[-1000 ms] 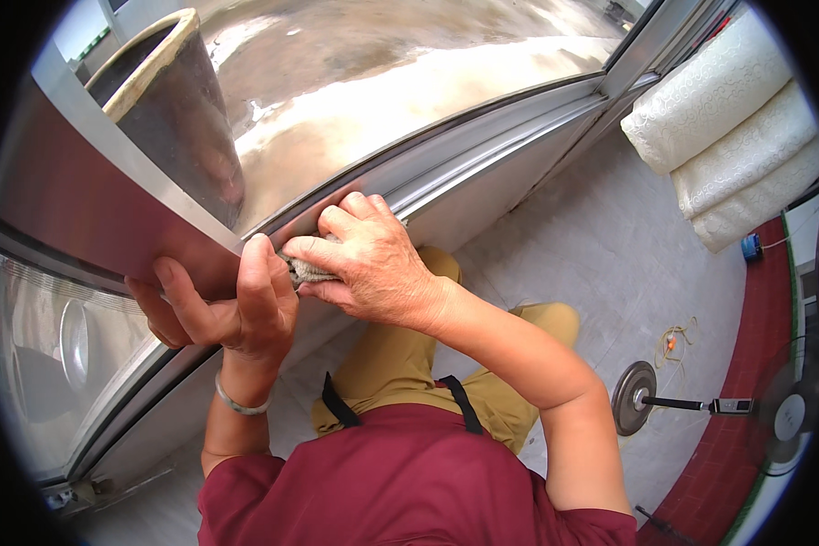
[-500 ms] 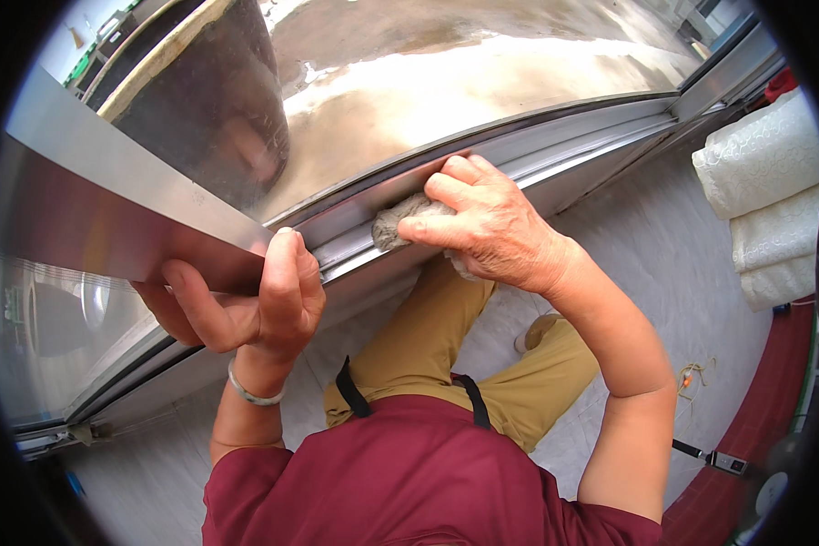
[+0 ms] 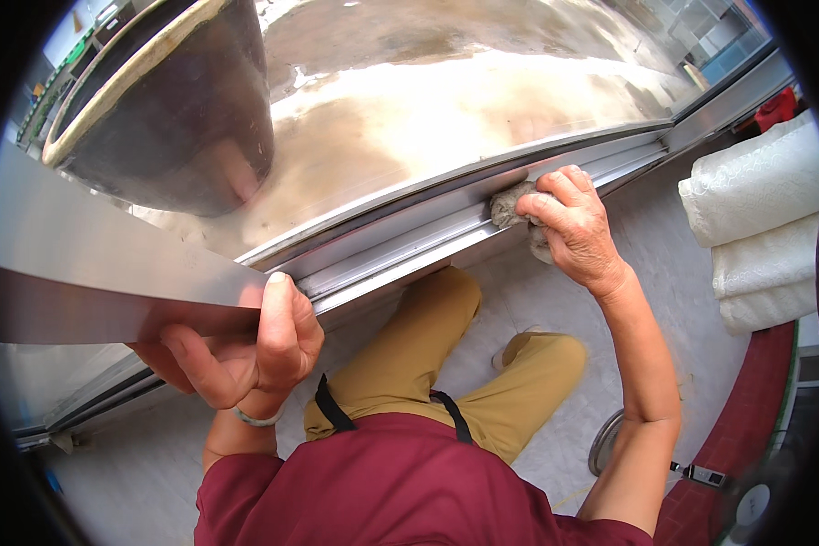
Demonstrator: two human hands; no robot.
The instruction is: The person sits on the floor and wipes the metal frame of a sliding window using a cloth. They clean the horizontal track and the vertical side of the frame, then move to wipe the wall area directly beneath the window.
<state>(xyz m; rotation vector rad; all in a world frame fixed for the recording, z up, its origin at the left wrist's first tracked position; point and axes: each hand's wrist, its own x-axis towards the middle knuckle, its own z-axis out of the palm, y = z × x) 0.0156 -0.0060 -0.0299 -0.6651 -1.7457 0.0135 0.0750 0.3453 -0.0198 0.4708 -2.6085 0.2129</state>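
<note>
A crumpled grey rag (image 3: 510,206) is bunched under the fingers of my right hand (image 3: 581,232). That hand presses it into the silver metal track (image 3: 400,255) of a sliding window or door, toward the track's right part. My left hand (image 3: 264,346) grips the edge of the upright metal frame (image 3: 118,291), just where it meets the track. Its thumb and fingers bend around the frame, and some fingertips are hidden behind it. A pale bracelet (image 3: 257,419) circles my left wrist.
Beyond the track stands a large dark pot (image 3: 182,118) with a pale rim, on wet, sunlit ground (image 3: 409,100). Folded white patterned fabric (image 3: 755,187) lies at the right. A round metal rim (image 3: 602,443) shows beside my right forearm, near a dark red edge (image 3: 733,423).
My right hand has slid the rag rightward along the track. The left hand keeps its hold on the frame. The view has shifted, and the round metal rim now shows by my right forearm.
</note>
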